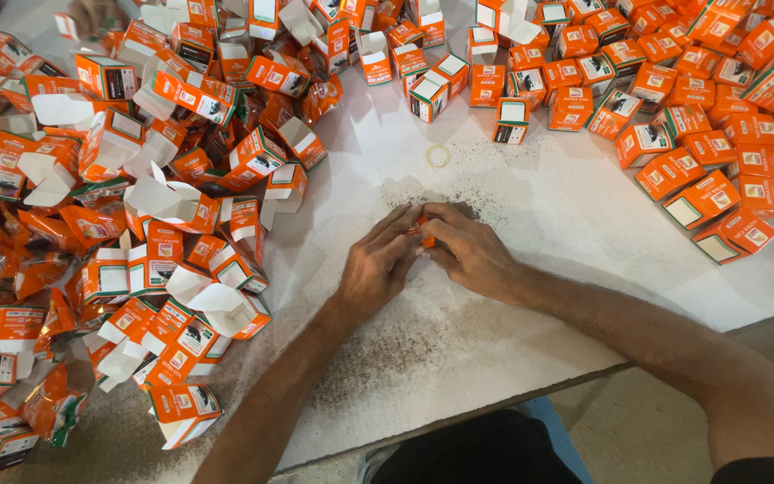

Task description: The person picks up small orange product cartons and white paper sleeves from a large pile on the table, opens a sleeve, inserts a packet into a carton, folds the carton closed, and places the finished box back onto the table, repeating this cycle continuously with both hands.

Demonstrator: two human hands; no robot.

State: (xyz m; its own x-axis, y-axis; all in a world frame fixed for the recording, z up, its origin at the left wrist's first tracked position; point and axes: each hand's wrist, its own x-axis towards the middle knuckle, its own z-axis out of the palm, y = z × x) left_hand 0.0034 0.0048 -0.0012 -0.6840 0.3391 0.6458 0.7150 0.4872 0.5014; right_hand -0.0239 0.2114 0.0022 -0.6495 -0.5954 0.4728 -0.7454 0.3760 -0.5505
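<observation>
My left hand (376, 262) and my right hand (469, 250) meet over the middle of the white table (530, 206). Together they pinch a small orange packet (424, 235), mostly hidden by the fingers. Fine dark powder (405, 193) is scattered on the table just beyond the hands. A small yellowish rubber band (438, 156) lies a little farther away.
A big heap of opened and crumpled orange-and-white cartons (172, 197) covers the left side. Closed orange cartons (709, 188) crowd the far and right side. More dark powder (378, 358) lies near the table's front edge. A blue seat (553, 430) shows below the edge.
</observation>
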